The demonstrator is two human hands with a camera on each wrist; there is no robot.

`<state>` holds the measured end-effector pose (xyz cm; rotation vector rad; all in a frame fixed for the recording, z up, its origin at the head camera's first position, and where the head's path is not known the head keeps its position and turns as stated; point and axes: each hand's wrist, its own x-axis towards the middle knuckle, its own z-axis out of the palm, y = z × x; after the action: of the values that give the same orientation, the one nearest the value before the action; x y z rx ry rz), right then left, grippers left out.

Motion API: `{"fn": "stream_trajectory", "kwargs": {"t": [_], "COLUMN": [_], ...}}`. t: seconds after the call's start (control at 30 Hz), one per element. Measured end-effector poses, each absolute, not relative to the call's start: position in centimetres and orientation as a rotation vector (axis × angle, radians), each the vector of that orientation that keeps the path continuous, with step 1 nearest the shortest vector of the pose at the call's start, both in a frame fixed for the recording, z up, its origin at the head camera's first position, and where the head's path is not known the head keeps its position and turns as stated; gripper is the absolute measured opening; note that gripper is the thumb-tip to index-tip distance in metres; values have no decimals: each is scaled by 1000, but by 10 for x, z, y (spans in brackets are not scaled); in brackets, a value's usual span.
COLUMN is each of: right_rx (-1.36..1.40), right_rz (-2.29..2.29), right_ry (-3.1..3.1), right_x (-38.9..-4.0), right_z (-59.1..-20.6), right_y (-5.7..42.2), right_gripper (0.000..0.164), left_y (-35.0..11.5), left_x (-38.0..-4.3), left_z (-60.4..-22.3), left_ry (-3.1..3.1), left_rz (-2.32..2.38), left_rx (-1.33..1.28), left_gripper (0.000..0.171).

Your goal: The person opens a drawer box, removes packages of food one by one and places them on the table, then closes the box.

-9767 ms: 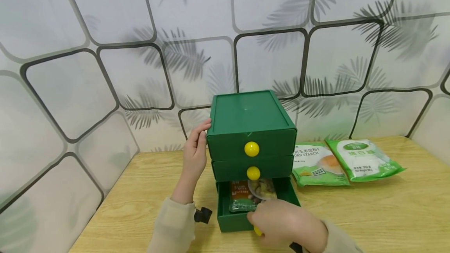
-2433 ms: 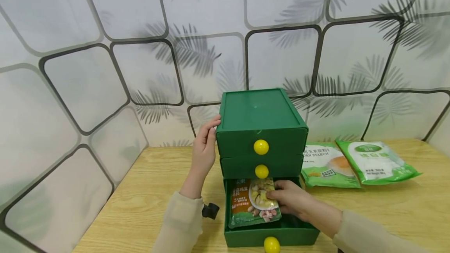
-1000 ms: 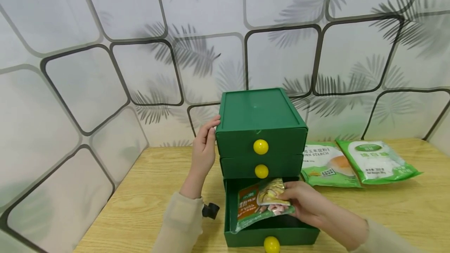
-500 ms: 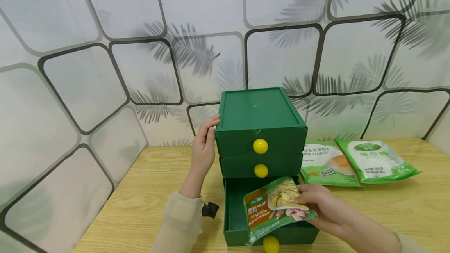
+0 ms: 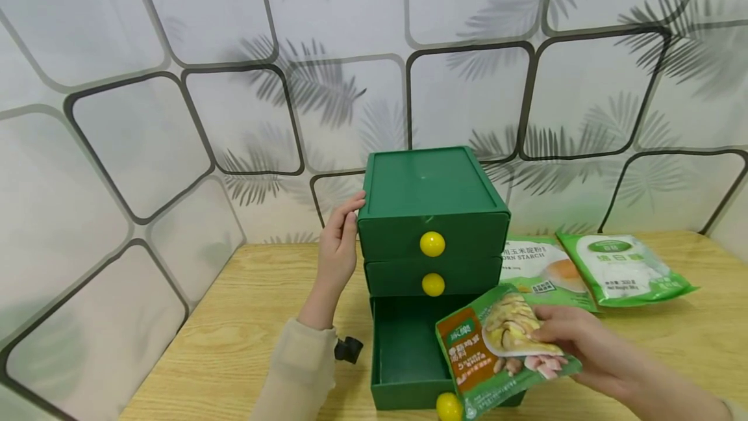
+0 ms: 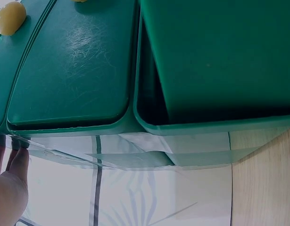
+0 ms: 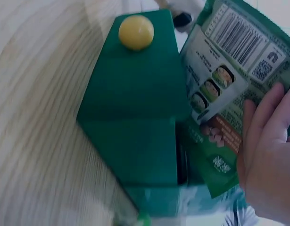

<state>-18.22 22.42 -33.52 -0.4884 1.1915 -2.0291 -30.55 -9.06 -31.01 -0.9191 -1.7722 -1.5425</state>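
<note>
A green three-drawer cabinet (image 5: 429, 180) with yellow knobs stands on the table. Its bottom drawer (image 5: 397, 395) is pulled out; the packet hides part of its inside, and the visible floor is bare. My left hand (image 5: 337, 249) rests its fingers against the cabinet's upper left side; in the left wrist view the left hand (image 6: 10, 188) touches that wall. My right hand (image 5: 590, 346) pinches a green and brown food packet (image 5: 467, 349) by its right edge, tilted above the drawer's right front. The right wrist view shows the packet's barcoded back (image 7: 234, 42) and my right hand's fingers (image 7: 262, 117).
A corn starch bag (image 5: 549, 271) lies right of the cabinet, with a second green and white bag (image 5: 622, 268) beside it. A patterned wall (image 5: 345, 102) rises behind the wooden table (image 5: 228, 330). A small black object (image 5: 349, 349) is by my left sleeve.
The bottom drawer was pulled further out earlier. My right hand then lifted the food packet from inside it and moved it right and toward me. My left hand stayed at the cabinet's side.
</note>
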Motion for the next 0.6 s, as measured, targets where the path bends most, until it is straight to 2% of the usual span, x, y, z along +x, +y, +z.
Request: {"fn": "stream_trajectory", "kwargs": {"t": [0.27,0.6], "right_rx": [-778,-886], "right_rz": [-1949,-1880], "right_ry": [1026,1092], "right_x": [-188,-196], "right_z": [-333,-334], "right_y": [248,286], "right_gripper": [47,57], "left_y": [-90,-90], "left_x": [-305,-304], "left_z": [-310,-309], "left_ry": [-1784,-1788], "left_rz": [-1541,-1541], "left_rx": [-905,-907], "left_gripper": [27,27]}}
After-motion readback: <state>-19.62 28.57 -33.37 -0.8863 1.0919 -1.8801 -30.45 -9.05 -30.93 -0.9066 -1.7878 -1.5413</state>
